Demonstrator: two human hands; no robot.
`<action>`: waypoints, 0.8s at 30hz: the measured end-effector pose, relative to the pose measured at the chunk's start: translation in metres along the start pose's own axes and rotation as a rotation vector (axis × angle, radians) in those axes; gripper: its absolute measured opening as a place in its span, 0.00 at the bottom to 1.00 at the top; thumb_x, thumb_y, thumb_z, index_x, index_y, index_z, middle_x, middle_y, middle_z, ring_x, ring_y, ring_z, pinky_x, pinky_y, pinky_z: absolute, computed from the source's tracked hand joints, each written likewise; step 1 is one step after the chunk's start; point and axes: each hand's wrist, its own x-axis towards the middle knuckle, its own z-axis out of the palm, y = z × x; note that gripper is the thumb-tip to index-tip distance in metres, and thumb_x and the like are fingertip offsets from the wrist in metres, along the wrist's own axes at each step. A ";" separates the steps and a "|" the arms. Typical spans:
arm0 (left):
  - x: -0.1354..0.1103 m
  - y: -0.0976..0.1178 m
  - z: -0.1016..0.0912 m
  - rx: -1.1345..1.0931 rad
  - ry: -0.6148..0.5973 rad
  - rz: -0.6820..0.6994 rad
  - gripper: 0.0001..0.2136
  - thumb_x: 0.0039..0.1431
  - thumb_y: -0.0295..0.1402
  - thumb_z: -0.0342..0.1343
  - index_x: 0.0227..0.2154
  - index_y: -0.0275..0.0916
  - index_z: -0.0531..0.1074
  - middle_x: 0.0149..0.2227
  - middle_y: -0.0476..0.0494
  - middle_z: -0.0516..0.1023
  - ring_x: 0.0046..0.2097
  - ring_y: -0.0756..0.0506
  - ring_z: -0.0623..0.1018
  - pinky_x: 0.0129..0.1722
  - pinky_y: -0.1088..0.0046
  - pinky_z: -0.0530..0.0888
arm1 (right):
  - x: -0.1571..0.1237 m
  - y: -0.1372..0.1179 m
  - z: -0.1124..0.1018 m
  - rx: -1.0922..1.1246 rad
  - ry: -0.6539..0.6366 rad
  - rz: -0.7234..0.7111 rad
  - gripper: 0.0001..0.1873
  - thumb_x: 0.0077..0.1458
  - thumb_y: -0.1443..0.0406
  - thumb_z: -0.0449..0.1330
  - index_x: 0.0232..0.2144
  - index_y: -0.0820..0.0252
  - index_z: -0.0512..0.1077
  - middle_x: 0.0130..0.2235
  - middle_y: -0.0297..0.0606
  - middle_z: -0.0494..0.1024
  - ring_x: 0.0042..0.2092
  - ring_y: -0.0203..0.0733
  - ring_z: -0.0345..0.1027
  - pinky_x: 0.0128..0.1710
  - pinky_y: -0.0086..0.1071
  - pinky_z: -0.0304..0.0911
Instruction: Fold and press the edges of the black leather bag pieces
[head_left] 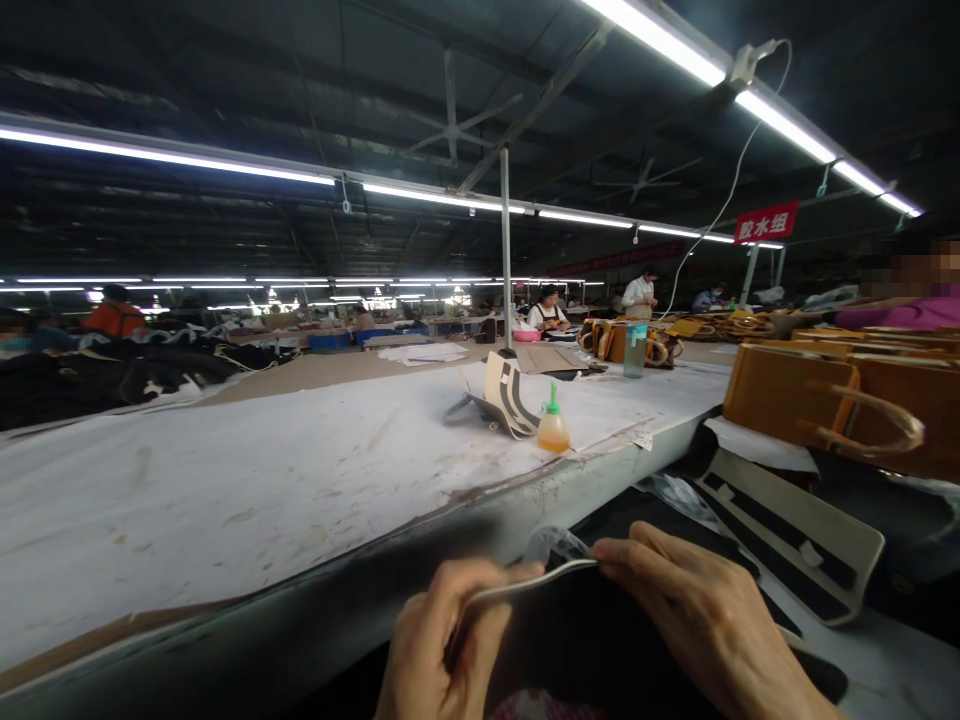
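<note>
Between my hands, below the table's front edge, is a thin pale-edged strip or panel (559,573) seen nearly edge-on, slightly bent. My left hand (450,630) is closed on its left end, thumb under and fingers over it. The fingers of my right hand (690,600) pinch its right end. A crumpled piece of clear plastic (555,543) shows just behind the strip. To the right of my right hand lies a cream panel with dark strips (795,535). The underside of the held piece is dark and hard to make out.
On the paper-covered table (225,500) stand a glue bottle with a green nozzle (553,428) and a curved cream-and-black panel (504,395). Further back is a teal-lidded bottle (634,350). Tan bags (791,392) are stacked at right. Black material (127,375) is heaped at left. Several people sit or stand beyond.
</note>
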 end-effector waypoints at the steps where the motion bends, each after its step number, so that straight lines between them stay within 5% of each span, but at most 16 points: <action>1: 0.005 -0.002 -0.006 0.077 -0.093 -0.009 0.10 0.67 0.42 0.53 0.35 0.45 0.77 0.29 0.50 0.83 0.31 0.47 0.82 0.33 0.80 0.76 | 0.000 -0.001 0.001 -0.036 0.005 -0.024 0.19 0.71 0.62 0.45 0.36 0.55 0.76 0.24 0.30 0.70 0.22 0.31 0.67 0.21 0.22 0.60; 4: 0.021 -0.007 -0.020 0.331 -0.365 0.046 0.12 0.67 0.39 0.50 0.33 0.42 0.77 0.22 0.51 0.77 0.22 0.49 0.76 0.23 0.79 0.70 | 0.003 -0.005 0.002 -0.129 0.009 -0.088 0.24 0.72 0.62 0.41 0.35 0.54 0.75 0.23 0.30 0.69 0.21 0.32 0.66 0.20 0.25 0.58; 6: 0.028 -0.005 -0.023 0.468 -0.469 0.054 0.14 0.68 0.35 0.48 0.32 0.42 0.77 0.24 0.48 0.79 0.25 0.47 0.78 0.26 0.77 0.72 | 0.006 -0.007 0.004 -0.174 0.030 -0.120 0.26 0.73 0.61 0.39 0.34 0.54 0.75 0.22 0.30 0.68 0.21 0.33 0.65 0.19 0.27 0.56; 10: 0.038 0.014 -0.011 0.748 -0.628 -0.093 0.13 0.65 0.27 0.48 0.33 0.42 0.79 0.35 0.44 0.85 0.40 0.37 0.84 0.38 0.64 0.77 | 0.010 -0.009 0.013 -0.201 0.066 -0.182 0.27 0.73 0.61 0.37 0.33 0.54 0.73 0.22 0.30 0.69 0.20 0.34 0.65 0.19 0.28 0.55; 14: 0.045 0.029 0.006 0.861 -0.810 -0.093 0.12 0.68 0.29 0.47 0.38 0.41 0.78 0.33 0.43 0.85 0.37 0.34 0.84 0.32 0.63 0.75 | 0.009 -0.011 0.017 -0.145 0.038 -0.214 0.25 0.73 0.62 0.37 0.34 0.53 0.72 0.23 0.30 0.70 0.21 0.35 0.66 0.19 0.28 0.57; 24: 0.041 -0.007 0.010 0.716 -0.572 -0.032 0.12 0.63 0.29 0.48 0.27 0.41 0.74 0.24 0.45 0.80 0.26 0.43 0.79 0.25 0.68 0.54 | 0.000 0.007 0.020 -0.105 -0.011 -0.263 0.14 0.72 0.66 0.45 0.52 0.60 0.66 0.34 0.34 0.81 0.32 0.36 0.78 0.29 0.26 0.70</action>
